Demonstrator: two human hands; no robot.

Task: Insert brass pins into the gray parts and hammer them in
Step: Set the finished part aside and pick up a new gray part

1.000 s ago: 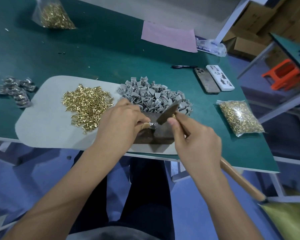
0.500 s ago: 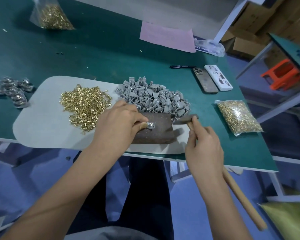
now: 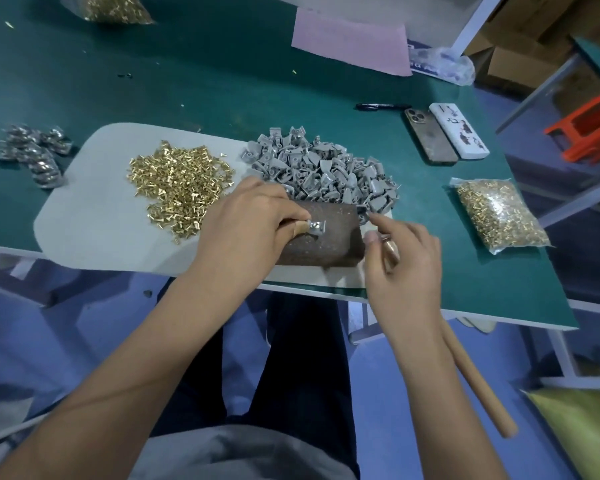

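Note:
My left hand (image 3: 246,226) pinches a small gray part (image 3: 316,227) with a shiny pin in it and holds it down on a brown block (image 3: 329,244). My right hand (image 3: 406,271) grips a wooden-handled hammer (image 3: 478,386) close to its head, at the block's right edge. Its forefinger points toward the near edge of the heap of gray parts (image 3: 323,171). The hammer's head is mostly hidden by the hand. Loose brass pins (image 3: 181,188) lie in a heap left of the gray parts, on a pale mat (image 3: 94,216).
Shiny assembled parts (image 3: 32,154) lie on the green table (image 3: 187,81) at far left. A bag of pins (image 3: 499,213) sits at right, another bag (image 3: 115,8) at the back. Two phones (image 3: 430,136), a pen (image 3: 378,106) and pink paper (image 3: 350,39) lie behind.
The hammer came off the part on the block and moved right and down. My right hand now sits at the block's right edge, forefinger out. My left hand stays on the part.

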